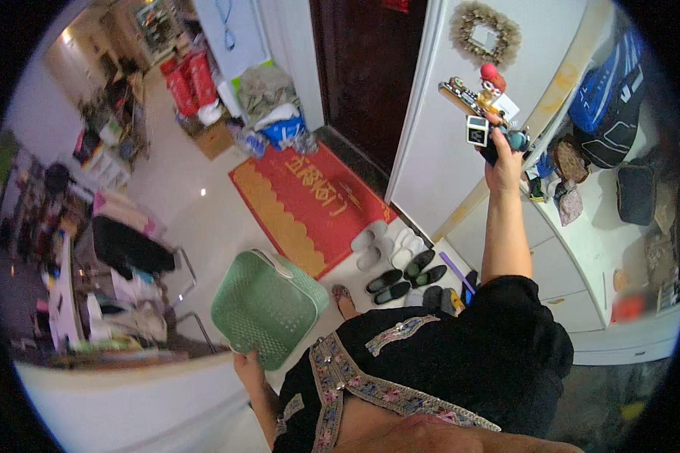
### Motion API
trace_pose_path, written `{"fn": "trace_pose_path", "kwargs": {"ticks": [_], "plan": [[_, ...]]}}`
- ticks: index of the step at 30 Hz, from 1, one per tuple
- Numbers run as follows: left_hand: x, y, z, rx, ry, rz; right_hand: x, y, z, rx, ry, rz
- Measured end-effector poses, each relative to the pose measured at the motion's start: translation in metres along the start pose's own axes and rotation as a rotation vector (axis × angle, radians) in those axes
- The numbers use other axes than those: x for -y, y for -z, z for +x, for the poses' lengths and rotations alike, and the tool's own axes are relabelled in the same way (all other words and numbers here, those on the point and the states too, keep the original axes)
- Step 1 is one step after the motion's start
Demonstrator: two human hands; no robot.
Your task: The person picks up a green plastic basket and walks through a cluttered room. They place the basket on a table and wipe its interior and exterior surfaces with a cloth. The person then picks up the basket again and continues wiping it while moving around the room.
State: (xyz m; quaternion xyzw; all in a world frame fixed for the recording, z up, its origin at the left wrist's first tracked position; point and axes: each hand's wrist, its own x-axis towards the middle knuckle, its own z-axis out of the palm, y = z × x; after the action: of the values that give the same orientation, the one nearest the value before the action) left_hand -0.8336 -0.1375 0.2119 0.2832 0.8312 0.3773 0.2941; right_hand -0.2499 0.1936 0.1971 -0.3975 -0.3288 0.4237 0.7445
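My left hand grips the near rim of a light green perforated plastic basket, which is tilted so that I see its inner walls and bottom. A pale handle lies on the opposite rim. Stretched out at the upper right, my right hand is closed around a cluster of small articles. Among them are a figurine with red hair and a red ball on top, a small white-framed block and a long ornate bar. The fingers hide parts of the cluster, and its other pieces are too small to name.
A red doormat bearing writing lies before a dark door. Several shoes stand beside it. Right of me is a white cabinet, with bags above it. A chair and a cluttered table stand left.
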Motion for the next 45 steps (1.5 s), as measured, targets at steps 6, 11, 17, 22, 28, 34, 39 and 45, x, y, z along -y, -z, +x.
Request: {"fn": "trace_pose_path", "kwargs": {"ticks": [6,11,17,22,28,34,39,45], "plan": [[-0.127,-0.057,0.133,0.205,-0.198,0.363,-0.046,-0.002,0.106,-0.099,0.082,-0.127],[-0.158,-0.096,0.194,0.246,-0.209,0.174,-0.026,0.015,0.214,-0.034,0.12,-0.24],[-0.198,-0.101,0.266,0.307,-0.164,0.368,-0.029,0.04,0.296,-0.171,0.034,-0.374],[-0.277,-0.141,0.332,0.256,-0.32,0.657,-0.057,0.102,0.387,-0.203,-0.007,-0.267],[-0.318,-0.251,0.408,0.261,-0.132,0.392,-0.112,0.134,0.466,-0.092,-0.009,-0.397],[-0.384,-0.409,0.501,0.243,-0.036,0.367,-0.224,0.062,0.578,-0.039,-0.086,-0.309],[-0.442,-0.475,0.578,0.279,0.001,0.091,-0.304,-0.058,0.654,0.105,-0.217,-0.179],[-0.476,-0.445,0.645,0.186,-0.029,-0.089,-0.374,-0.222,0.633,0.26,-0.369,0.013]]}}
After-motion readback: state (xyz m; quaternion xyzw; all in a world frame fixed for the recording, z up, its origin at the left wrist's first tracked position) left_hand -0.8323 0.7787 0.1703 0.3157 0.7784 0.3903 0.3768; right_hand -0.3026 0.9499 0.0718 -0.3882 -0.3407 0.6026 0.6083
